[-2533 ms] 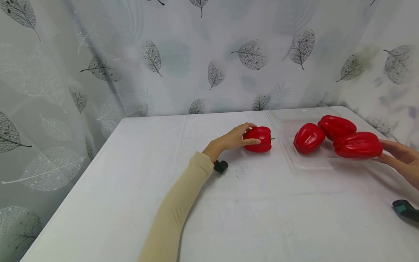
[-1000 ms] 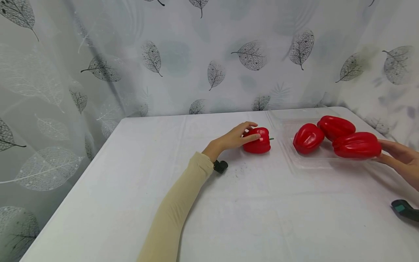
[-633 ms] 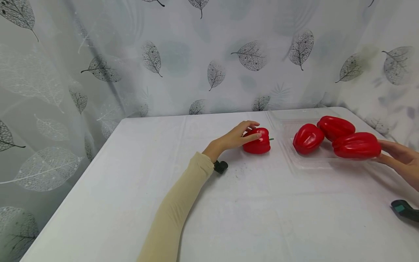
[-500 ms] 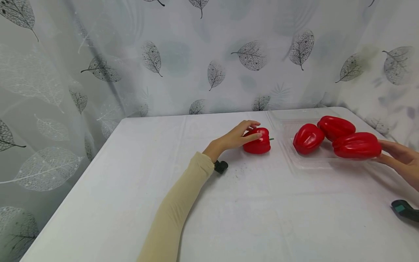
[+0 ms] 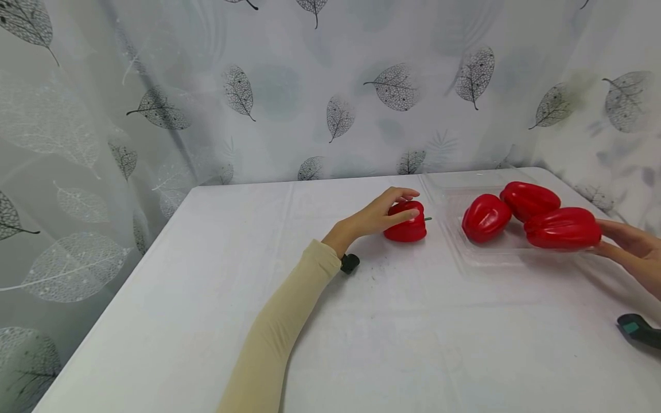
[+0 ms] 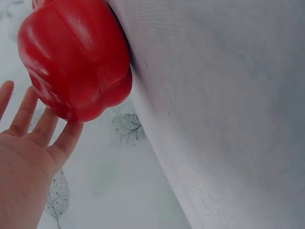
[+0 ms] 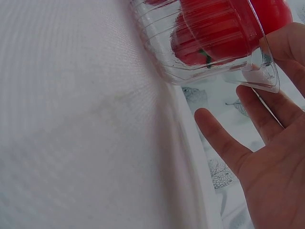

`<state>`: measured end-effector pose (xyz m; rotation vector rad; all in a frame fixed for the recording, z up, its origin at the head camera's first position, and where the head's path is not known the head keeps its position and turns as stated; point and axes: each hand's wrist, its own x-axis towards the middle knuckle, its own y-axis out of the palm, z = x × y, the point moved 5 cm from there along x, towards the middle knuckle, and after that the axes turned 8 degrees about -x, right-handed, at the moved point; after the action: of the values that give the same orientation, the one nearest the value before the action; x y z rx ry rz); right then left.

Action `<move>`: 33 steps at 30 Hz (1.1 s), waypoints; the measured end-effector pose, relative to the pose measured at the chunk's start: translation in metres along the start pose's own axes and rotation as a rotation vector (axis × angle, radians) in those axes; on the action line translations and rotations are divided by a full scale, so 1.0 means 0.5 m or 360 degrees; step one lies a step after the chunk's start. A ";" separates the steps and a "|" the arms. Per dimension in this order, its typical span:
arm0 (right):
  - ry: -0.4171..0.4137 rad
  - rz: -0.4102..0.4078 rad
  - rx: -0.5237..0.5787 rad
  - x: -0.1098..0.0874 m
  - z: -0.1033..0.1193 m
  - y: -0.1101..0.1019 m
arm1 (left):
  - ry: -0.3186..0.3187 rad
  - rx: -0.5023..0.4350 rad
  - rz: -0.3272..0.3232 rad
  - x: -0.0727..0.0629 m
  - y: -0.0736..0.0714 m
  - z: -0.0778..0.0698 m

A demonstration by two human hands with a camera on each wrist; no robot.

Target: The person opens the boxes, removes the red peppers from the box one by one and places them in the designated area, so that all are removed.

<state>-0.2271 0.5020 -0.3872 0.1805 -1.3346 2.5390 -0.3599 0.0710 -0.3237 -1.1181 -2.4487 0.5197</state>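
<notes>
In the head view, my left hand [image 5: 374, 215] is at a red bell pepper [image 5: 405, 226] lying on its side, its green stem pointing right. The thumb lies over the near side, and the other fingers are raised at the far side. The left wrist view shows fairly straight fingers touching the lower end of the pepper [image 6: 76, 62]. At the right, my right hand [image 5: 632, 252] pinches the rim of a clear plastic container [image 7: 209, 71] between thumb and fingers. Three red bell peppers lie in that container, one [image 5: 564, 228] nearest the right hand.
A white cloth covers the table [image 5: 413, 332]. A leaf-patterned curtain [image 5: 289, 92] hangs behind and at both sides. The container's clear lid [image 5: 470, 174] stands open at its back. A dark wrist device [image 5: 640, 330] shows at the right edge.
My left hand's fingers have lifted and loosened from the pepper, which has tipped slightly and sits a little further left. The right hand and container have stayed in place.
</notes>
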 end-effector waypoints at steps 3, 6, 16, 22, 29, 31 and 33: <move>0.0009 -0.0002 -0.0006 -0.001 0.000 0.001 | 0.0003 0.0013 0.0006 0.001 0.002 0.000; 0.0011 0.0000 -0.0003 -0.001 0.001 0.000 | 0.0004 0.0035 0.0002 0.000 0.002 -0.001; 0.0003 0.0005 0.0008 -0.002 0.010 -0.002 | 0.0047 0.0137 -0.0047 -0.001 0.003 -0.016; -0.0003 -0.0003 -0.0003 -0.005 0.013 -0.003 | 0.0043 0.0206 -0.0068 0.001 0.005 -0.025; -0.0003 0.0000 0.0008 -0.002 0.008 -0.004 | 0.0081 0.0239 -0.0075 0.008 0.016 -0.034; 0.0011 -0.0002 -0.0015 -0.003 0.007 -0.004 | 0.0099 0.0242 -0.0069 0.009 0.021 -0.039; 0.0028 0.0002 -0.0044 -0.005 0.010 -0.005 | 0.0109 0.0244 -0.0061 0.009 0.025 -0.043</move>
<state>-0.2242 0.4987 -0.3832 0.1517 -1.3628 2.5157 -0.3438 0.0856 -0.3104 -1.0078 -2.3235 0.6349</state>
